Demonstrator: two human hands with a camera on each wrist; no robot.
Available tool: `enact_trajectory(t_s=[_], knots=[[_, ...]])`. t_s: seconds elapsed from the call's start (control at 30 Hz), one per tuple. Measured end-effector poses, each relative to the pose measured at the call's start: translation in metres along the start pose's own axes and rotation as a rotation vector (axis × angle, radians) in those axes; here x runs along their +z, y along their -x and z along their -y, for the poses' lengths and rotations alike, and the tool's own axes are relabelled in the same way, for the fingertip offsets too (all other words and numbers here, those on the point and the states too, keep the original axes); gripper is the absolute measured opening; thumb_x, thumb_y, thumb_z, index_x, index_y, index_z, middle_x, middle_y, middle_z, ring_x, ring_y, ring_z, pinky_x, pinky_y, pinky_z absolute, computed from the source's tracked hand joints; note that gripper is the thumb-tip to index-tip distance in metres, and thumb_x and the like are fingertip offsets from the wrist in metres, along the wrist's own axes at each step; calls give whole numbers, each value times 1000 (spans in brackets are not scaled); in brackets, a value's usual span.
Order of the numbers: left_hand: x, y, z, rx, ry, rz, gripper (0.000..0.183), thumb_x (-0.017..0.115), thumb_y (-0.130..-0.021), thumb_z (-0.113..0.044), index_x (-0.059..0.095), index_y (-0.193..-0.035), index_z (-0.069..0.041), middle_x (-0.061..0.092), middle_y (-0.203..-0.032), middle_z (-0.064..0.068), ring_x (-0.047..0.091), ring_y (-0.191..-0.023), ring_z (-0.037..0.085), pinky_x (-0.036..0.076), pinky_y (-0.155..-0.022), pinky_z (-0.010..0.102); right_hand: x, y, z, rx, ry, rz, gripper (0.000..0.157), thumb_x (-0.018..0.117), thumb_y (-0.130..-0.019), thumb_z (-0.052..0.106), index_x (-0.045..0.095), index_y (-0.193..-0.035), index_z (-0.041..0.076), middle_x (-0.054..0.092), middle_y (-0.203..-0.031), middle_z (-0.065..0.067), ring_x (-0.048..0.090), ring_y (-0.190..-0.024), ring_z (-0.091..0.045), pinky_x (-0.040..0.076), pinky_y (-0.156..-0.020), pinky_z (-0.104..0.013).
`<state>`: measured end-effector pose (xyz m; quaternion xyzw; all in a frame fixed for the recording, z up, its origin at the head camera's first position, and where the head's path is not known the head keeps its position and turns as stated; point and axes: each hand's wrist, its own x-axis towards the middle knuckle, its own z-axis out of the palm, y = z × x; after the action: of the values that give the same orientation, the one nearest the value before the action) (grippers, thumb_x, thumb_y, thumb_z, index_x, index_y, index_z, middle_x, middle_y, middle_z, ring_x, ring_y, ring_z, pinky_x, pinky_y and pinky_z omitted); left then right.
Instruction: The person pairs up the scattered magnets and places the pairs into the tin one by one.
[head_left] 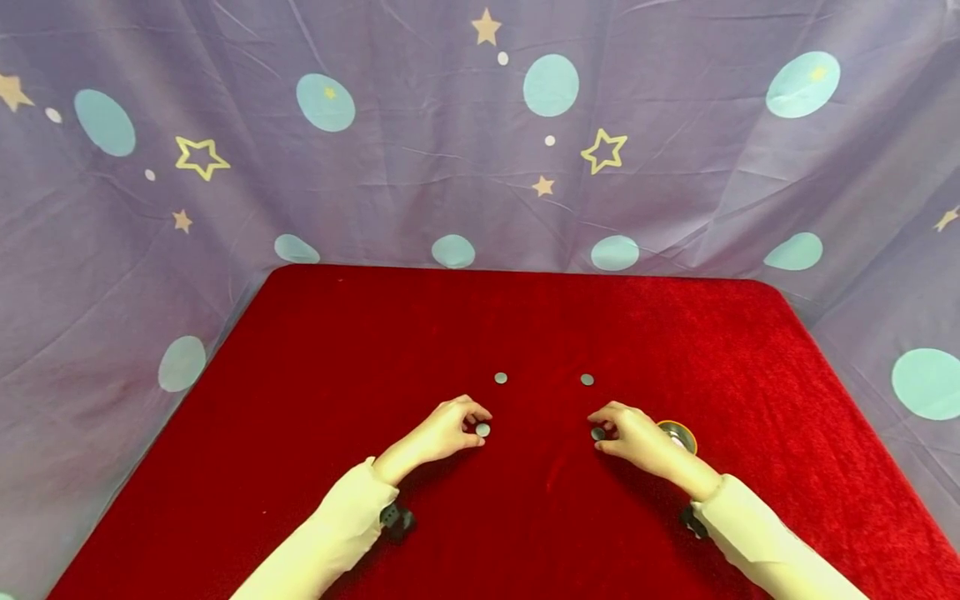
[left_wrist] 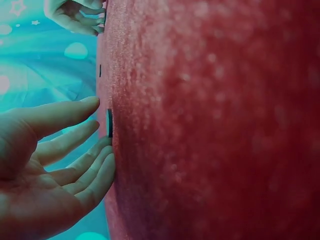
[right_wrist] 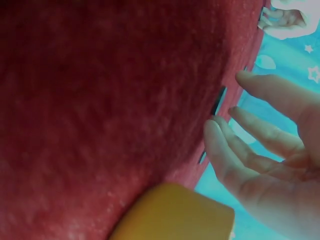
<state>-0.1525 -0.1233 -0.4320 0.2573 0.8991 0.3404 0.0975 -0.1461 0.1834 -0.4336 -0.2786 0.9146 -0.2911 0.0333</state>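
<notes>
Small flat round discs, coin-like, lie on the red cloth in the head view. My left hand [head_left: 448,430] is spread around the near-left disc [head_left: 483,430]. In the left wrist view, the disc [left_wrist: 109,123] lies flat on the cloth between the thumb and fingers [left_wrist: 102,167]; the thumb is apart from it, and fingertip contact is unclear. My right hand [head_left: 633,437] stands likewise around the near-right disc [head_left: 597,434]. In the right wrist view that disc [right_wrist: 220,101] lies on the cloth, with a gap to the upper fingertip; a lower one is very near it.
Farther back lie a far-left disc [head_left: 501,377] and a far-right disc [head_left: 587,379]. Partly behind the right hand sits a round yellow-rimmed object [head_left: 686,435], its yellow side [right_wrist: 175,217] showing in the right wrist view. A patterned curtain [head_left: 405,192] surrounds the red-covered table [head_left: 390,333].
</notes>
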Motion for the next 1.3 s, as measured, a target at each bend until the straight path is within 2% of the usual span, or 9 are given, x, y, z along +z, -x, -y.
enact_trajectory(t_s=[0.23,0.57,0.83,1.03,1.3], knots=[[2,-4,1,-5,-64,30,27,71,-74,-2,65,-100,2,53,-91,6,53,-83,20,44,-72,25,4,-2,-2,-14,56,-17,25,70,-69,-2,65,-92,-7,59,-85,-7,55,-73,-15,47,-66,-26],[3,-8,1,-1,-115,20,19,71,-73,-2,65,-92,0,55,-86,5,54,-81,19,44,-74,28,5,-2,-2,1,51,-36,14,71,-69,-4,66,-82,-4,56,-78,-4,52,-68,-13,45,-61,-24],[3,-12,1,25,-150,26,17,73,-73,-4,67,-88,-1,56,-82,4,54,-77,17,44,-71,25,4,-5,-2,11,62,-52,13,69,-62,-4,66,-74,0,55,-71,-1,50,-63,-10,43,-58,-24],[5,-14,-4,42,-172,38,16,73,-74,-6,67,-88,-1,57,-80,4,54,-75,17,43,-71,26,5,-7,1,37,28,-41,11,68,-62,-2,65,-73,1,55,-70,0,49,-62,-7,43,-56,-23],[11,-21,-9,76,-166,58,16,72,-74,-7,68,-88,0,58,-80,4,54,-75,17,43,-72,25,10,-11,3,9,28,-45,12,68,-61,-2,65,-72,2,54,-69,1,51,-62,-6,43,-56,-21]])
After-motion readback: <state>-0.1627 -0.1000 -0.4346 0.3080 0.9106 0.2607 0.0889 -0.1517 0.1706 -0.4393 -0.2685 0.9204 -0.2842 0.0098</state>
